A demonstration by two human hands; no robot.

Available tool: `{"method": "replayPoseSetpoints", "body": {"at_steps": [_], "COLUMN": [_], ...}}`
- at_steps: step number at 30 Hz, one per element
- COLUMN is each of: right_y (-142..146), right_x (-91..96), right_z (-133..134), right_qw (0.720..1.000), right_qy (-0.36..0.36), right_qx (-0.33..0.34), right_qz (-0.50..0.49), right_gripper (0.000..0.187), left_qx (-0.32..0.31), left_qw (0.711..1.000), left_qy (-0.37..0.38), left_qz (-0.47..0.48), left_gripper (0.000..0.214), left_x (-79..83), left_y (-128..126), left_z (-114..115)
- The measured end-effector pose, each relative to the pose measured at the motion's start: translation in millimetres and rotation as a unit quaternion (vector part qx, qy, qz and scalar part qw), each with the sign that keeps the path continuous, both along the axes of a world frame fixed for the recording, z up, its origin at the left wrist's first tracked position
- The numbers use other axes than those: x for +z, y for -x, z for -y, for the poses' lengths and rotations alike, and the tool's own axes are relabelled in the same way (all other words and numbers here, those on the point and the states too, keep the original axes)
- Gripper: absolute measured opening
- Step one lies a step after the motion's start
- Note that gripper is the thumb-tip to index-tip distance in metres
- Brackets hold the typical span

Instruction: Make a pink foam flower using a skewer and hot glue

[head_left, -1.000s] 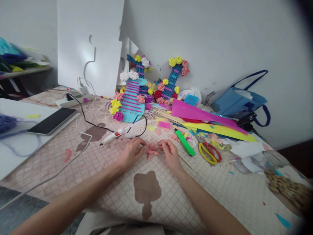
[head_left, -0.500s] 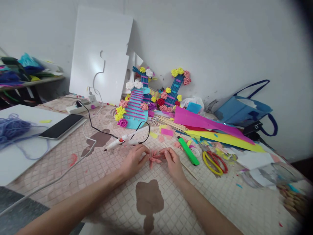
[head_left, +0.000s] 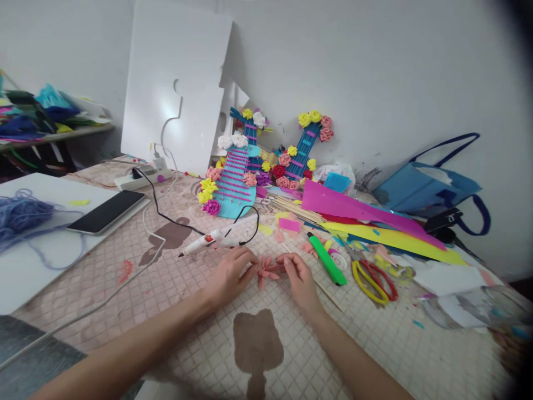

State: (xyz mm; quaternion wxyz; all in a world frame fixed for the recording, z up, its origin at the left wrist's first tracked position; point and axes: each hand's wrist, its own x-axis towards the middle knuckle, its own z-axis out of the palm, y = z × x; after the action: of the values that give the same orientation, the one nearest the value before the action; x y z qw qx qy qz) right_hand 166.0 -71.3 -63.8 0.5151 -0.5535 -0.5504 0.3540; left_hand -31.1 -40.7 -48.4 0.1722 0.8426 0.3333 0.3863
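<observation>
A salmon-pink paper flower (head_left: 267, 269) with spread, pointed petals is held just above the tiled-pattern tabletop. On its left side, my left hand (head_left: 234, 273) pinches a petal between thumb and fingers. From the right, my right hand (head_left: 298, 278) grips another petal the same way; its fingertips hide the petal's end. Behind my left hand lies a white glue gun (head_left: 208, 238) with a black cord, its nozzle pointing left. To the right of my right hand are a green box cutter (head_left: 327, 260) and scissors (head_left: 375, 282) with yellow and red handles.
Decorated cardboard pieces (head_left: 235, 186) with paper flowers lean at the back. Coloured paper sheets (head_left: 366, 214) and thin wooden sticks (head_left: 295, 208) lie beyond my right hand. At left are a phone (head_left: 106, 212), purple yarn (head_left: 25, 214) and a white cable (head_left: 120, 283) crossing the table.
The whole view has shifted slightly, moving things a little to the right. Both hands keep their pinch on the paper flower, with hardly any change in their pose.
</observation>
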Motion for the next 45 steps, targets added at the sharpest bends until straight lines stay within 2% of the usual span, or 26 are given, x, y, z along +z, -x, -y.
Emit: {"method": "replayPoseSetpoints", "body": {"at_steps": [7, 18, 21, 25, 28, 31, 34, 36, 39, 41, 43, 45], "right_y": [-4, -6, -4, 1, 4, 7, 8, 6, 0, -2, 2, 14], "right_x": [-2.0, -2.3, 2.6, 14.6, 21.7, 25.2, 24.4, 21.8, 19.1, 22.0, 29.2, 38.8], "right_z": [-2, -3, 1, 9, 14, 17, 19, 19, 15, 7, -6, -24], "right_qw": [1.0, 0.999, 0.998, 0.993, 0.99, 0.988, 0.988, 0.992, 0.996, 0.996, 0.992, 0.98], "right_qy": [0.0, -0.007, -0.05, -0.107, -0.119, -0.13, -0.129, -0.107, -0.081, -0.09, -0.101, -0.1], "right_qx": [0.015, 0.01, 0.007, 0.044, 0.062, 0.077, 0.081, 0.068, 0.021, 0.004, 0.034, 0.106], "right_qz": [-0.017, -0.04, -0.031, -0.033, -0.032, -0.003, 0.017, 0.0, -0.025, 0.005, 0.065, 0.135], "right_gripper": [0.027, 0.027, 0.023, 0.019, 0.02, 0.022, 0.023, 0.024, 0.025, 0.024, 0.018, 0.009], "left_qx": [-0.004, -0.021, -0.023, -0.016, -0.029, -0.05, -0.037, -0.027, -0.022, -0.032, -0.054, -0.079], "left_qw": [1.0, 1.0, 1.0, 0.999, 0.999, 0.991, 0.977, 0.974, 0.98, 0.982, 0.981, 0.979], "left_qy": [0.001, 0.004, 0.001, 0.001, -0.019, -0.072, -0.13, -0.149, -0.15, -0.152, -0.157, -0.164], "left_qz": [-0.023, -0.002, 0.013, 0.029, -0.011, -0.103, -0.167, -0.168, -0.129, -0.11, -0.103, -0.097], "left_gripper": [0.012, 0.011, 0.009, 0.007, 0.012, 0.015, 0.028, 0.029, 0.035, 0.037, 0.037, 0.036], "left_x": [1.4, -7.8, -7.7, -0.9, 9.5, 18.6, 21.8, 21.0, 17.7, 14.9, 11.6, 8.2], "left_y": [0, -2, -4, -14, -23, -28, -25, -21, -14, -11, -11, -12], "left_z": [1, -3, -1, -2, -6, -8, -5, 0, 5, 7, 7, 7]}}
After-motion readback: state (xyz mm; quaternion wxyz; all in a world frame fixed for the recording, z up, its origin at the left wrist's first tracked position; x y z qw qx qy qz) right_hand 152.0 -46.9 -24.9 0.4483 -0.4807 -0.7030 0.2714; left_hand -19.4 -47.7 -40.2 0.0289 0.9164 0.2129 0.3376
